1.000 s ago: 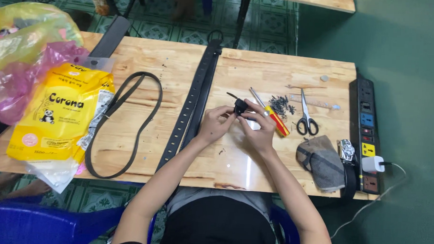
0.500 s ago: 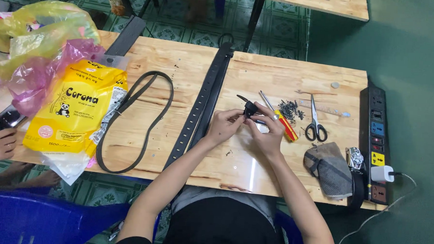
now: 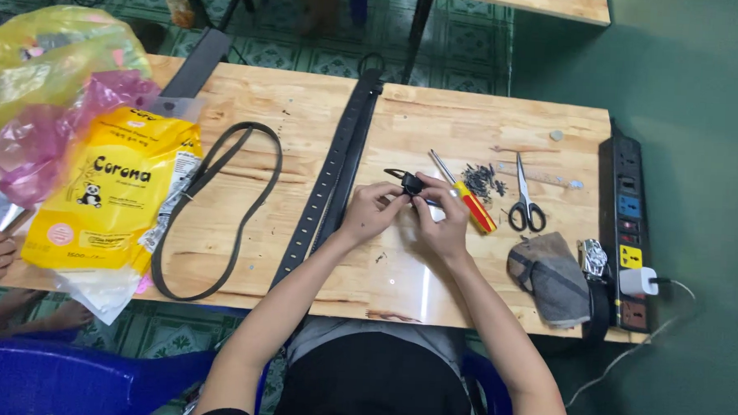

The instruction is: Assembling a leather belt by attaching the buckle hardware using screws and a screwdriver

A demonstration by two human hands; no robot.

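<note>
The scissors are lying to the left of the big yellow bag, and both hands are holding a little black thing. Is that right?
Not quite. The head view shows the scissors lying far to the right of the yellow bag, beside the red-and-yellow screwdriver. The rest holds: the left hand and right hand both hold the small black part.

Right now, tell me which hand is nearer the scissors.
Right. The right hand sits just left of the scissors, beside the screwdriver; the left hand is farther left, near the black strap.

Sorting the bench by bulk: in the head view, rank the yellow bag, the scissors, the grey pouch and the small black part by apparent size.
1. yellow bag
2. grey pouch
3. scissors, thinner than the pouch though similar in length
4. small black part, held by both hands
</note>
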